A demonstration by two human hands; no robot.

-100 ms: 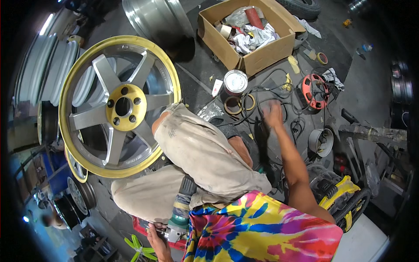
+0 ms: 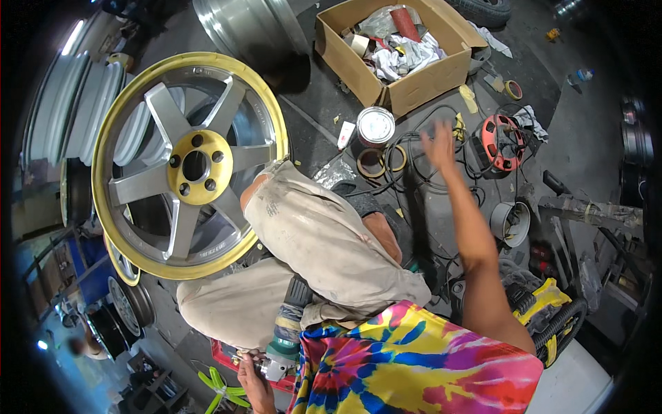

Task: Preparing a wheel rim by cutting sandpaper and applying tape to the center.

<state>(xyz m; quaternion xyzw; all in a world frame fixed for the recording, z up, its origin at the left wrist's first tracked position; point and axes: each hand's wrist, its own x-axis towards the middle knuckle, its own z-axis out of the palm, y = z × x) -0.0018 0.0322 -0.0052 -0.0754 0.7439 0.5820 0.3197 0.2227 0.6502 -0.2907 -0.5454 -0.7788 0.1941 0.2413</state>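
My left hand point(image 2: 255, 381) is at the metal head of a green angle grinder point(image 2: 284, 345), its fingers closed around the spindle end. The grinder lies across my lap, with its dark grip against my thigh. Small parts between those fingers are too tiny to name. My right arm stretches forward, and my right hand point(image 2: 439, 146) hovers above a tangle of black cable point(image 2: 414, 155), blurred, with thumb and fingers apart and nothing visible in them. A large wheel rim point(image 2: 158, 110) with grey spokes and a yellow lip and hub stands at my left knee.
Ahead are a cardboard box point(image 2: 422, 88) of rags and abrasives, a paint can point(image 2: 376, 127), tape rolls point(image 2: 371, 163) and a red cable reel point(image 2: 501, 141). A yellow-black machine point(image 2: 545, 303) stands at right. More rims point(image 2: 69, 114) line the left; a silver rim point(image 2: 252, 27) stands ahead.
My right hand has moved farther forward and slightly right over the cables, its fingers now spread. My left hand stays by the grinder head, nudged slightly upward.
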